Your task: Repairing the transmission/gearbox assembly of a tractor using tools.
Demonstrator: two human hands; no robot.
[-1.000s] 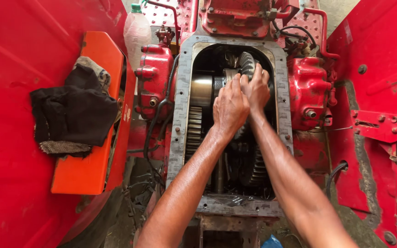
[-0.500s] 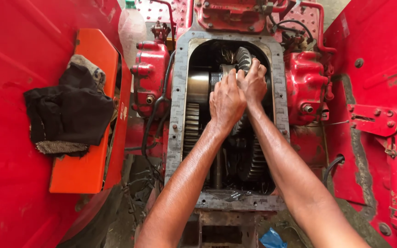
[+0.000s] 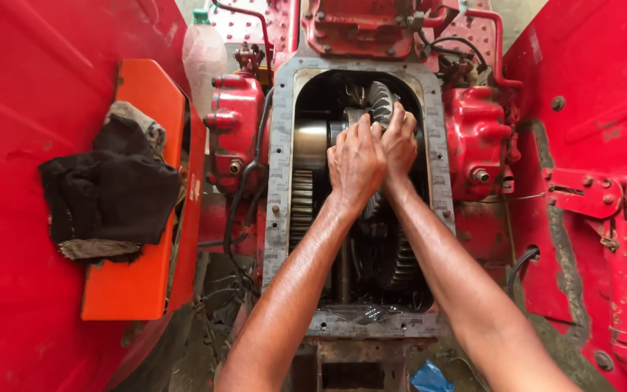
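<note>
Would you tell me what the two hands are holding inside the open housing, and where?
Both the left hand and right hand press on the bevel gear, at its upper toothed part; whether fingers close around it cannot be told.

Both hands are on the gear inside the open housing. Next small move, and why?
Probably a slight rock or turn of the gear to feel how it seats. Both the left hand and right hand press side by side on its top, deep inside the housing, and they cover the part beneath. Whether they grip or just push cannot be told, so keep it small.

Clear plastic bottle point(image 3: 205, 54) with green cap, upper left; crumpled blue wrapper point(image 3: 429, 379) at bottom edge.
</note>
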